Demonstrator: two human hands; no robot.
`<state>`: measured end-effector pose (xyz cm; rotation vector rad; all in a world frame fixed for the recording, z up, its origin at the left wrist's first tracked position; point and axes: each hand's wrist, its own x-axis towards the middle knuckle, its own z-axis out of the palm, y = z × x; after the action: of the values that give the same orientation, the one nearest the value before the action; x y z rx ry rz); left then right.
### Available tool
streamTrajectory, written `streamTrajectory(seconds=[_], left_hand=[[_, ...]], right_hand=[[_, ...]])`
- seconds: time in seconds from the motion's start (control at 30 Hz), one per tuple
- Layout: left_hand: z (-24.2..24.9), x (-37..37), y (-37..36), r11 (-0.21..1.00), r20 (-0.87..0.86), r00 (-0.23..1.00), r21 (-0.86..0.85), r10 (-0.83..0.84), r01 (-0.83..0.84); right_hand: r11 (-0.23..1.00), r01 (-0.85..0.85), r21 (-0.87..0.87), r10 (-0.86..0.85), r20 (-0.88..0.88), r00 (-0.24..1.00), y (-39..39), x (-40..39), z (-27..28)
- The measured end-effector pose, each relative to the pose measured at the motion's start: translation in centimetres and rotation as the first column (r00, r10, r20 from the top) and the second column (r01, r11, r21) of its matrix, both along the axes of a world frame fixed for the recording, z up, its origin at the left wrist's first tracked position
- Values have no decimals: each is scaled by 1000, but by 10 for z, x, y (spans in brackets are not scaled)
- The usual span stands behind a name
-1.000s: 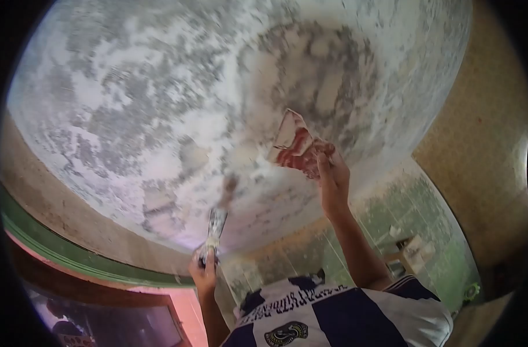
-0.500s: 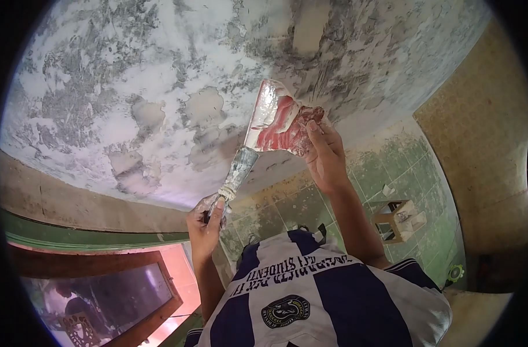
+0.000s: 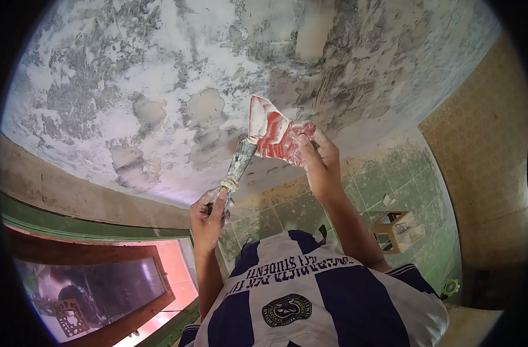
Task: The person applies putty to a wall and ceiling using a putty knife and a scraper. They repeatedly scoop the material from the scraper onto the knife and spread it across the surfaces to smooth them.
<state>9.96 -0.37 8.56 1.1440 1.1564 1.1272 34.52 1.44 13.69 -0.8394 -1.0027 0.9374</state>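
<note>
My left hand (image 3: pixel 209 213), smeared with white paste, is closed round the handle of a narrow putty knife (image 3: pixel 241 161). The knife points up, its paste-coated blade meeting the lower corner of a red spreader (image 3: pixel 280 137). My right hand (image 3: pixel 323 162) pinches that spreader at its narrow end, thumb on the near face. White paste streaks the spreader's face and lines its wide edge, which faces left. Both tools are held up in front of a patchy grey and white surface (image 3: pixel 177 75).
Green tiles (image 3: pixel 411 173) with a small box-like holder (image 3: pixel 394 231) lie at right. A brown patterned panel (image 3: pixel 478 133) curves at far right. A wooden-framed glass pane (image 3: pixel 96 289) is at lower left. My striped shirt (image 3: pixel 350 301) fills the bottom.
The spreader has come down and slightly left, and its face has turned. The putty knife's tip has risen a little along with it. Both hands keep their hold.
</note>
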Motion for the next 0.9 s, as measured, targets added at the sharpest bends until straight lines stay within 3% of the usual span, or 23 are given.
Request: streamTrajectory(seconds=[0.17, 0.3, 0.37, 0.43, 0.5, 0.53, 0.7, 0.9], left_hand=[[10, 5, 5, 1000, 30, 1000, -29, -7, 8], [15, 12, 14, 1000, 51, 999, -19, 16, -15], [21, 14, 17, 999, 60, 997, -11, 49, -49], [20, 13, 22, 997, 64, 995, -7, 71, -70], [19, 11, 22, 996, 67, 994, -3, 84, -84], [19, 10, 20, 997, 80, 994, 16, 74, -75], [13, 14, 5, 999, 44, 998, -15, 53, -52], [-7, 23, -1, 999, 5, 1000, -25, -26, 26]], right_hand=[[994, -56, -89, 73, 195, 978, -6, 8, -7], [1000, 5, -13, -2, 209, 978, -9, -2, -24], [994, -77, -78, 103, 427, 898, -14, 4, -33], [987, -126, -97, 157, 496, 854, -12, 4, -43], [998, 19, -57, -2, 280, 960, -2, -1, -56], [991, -12, -133, 25, 97, 995, -4, 2, -37], [991, 83, -105, -97, -139, 986, 20, 25, -40], [993, 91, -77, -95, -55, 994, 10, 14, -26]])
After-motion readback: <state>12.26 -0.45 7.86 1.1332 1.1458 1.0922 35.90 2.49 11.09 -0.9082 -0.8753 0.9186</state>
